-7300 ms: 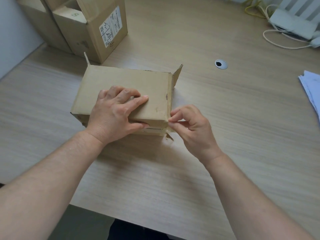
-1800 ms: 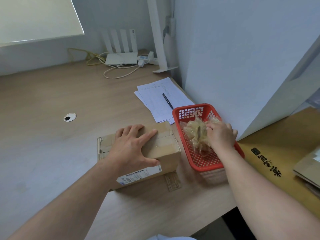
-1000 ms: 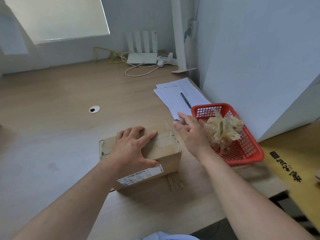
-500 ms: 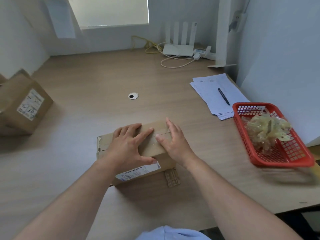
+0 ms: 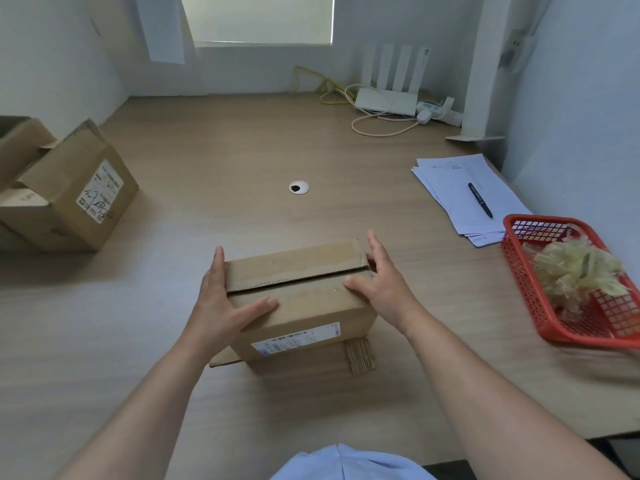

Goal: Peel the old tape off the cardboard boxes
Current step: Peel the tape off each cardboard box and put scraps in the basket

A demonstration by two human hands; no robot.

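A small cardboard box [image 5: 301,292] with a white label on its near face sits on the desk in front of me. Its top flaps meet at a seam. My left hand [image 5: 221,303] lies against the box's left side, fingers straight, thumb across the top. My right hand [image 5: 381,278] lies flat against the right side, thumb on the top edge. A red basket [image 5: 554,327] at the right holds a wad of peeled yellowish tape [image 5: 578,268].
Open cardboard boxes [image 5: 65,192] stand at the left edge. Papers with a pen [image 5: 464,195] lie beyond the basket. A router with cables [image 5: 388,98] sits at the back wall. A cable grommet [image 5: 299,187] is in the desk's middle.
My right hand left the tape wad in the basket and came back to the box's right side. My left hand slid from the box's top to its left side.
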